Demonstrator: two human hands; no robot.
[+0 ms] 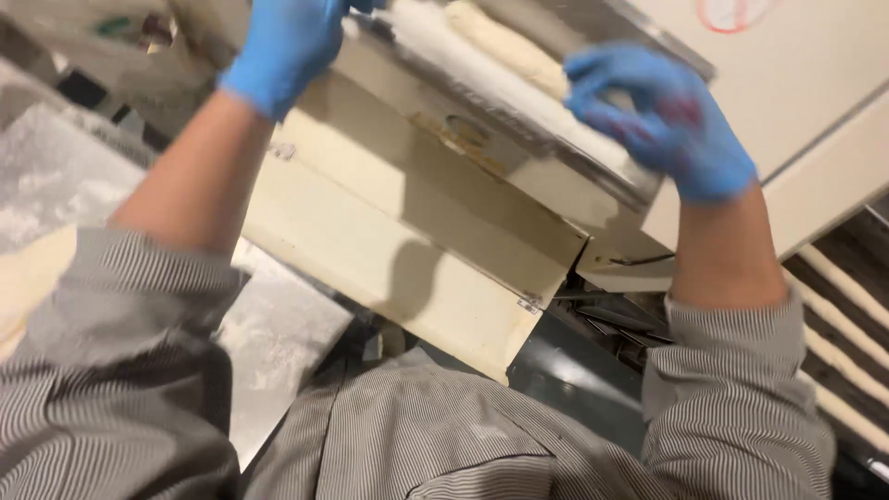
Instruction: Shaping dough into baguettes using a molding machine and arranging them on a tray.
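Note:
Both my hands wear blue gloves. My left hand (287,46) reaches up to the top left of a cream-coloured dough machine (398,241); its fingers run out of the frame. My right hand (662,116) rests with spread fingers on the floured belt (482,74) at the machine's upper edge. A long pale piece of dough (505,42) lies on that belt, just left of my right hand's fingertips. Whether either hand grips anything is hidden by blur and the frame edge.
A floured metal table (278,343) lies at the left, with a pale lump of dough (23,287) at its left edge. Long shaped dough sticks (847,343) lie in rows on a dark tray at the right. My striped sleeves fill the foreground.

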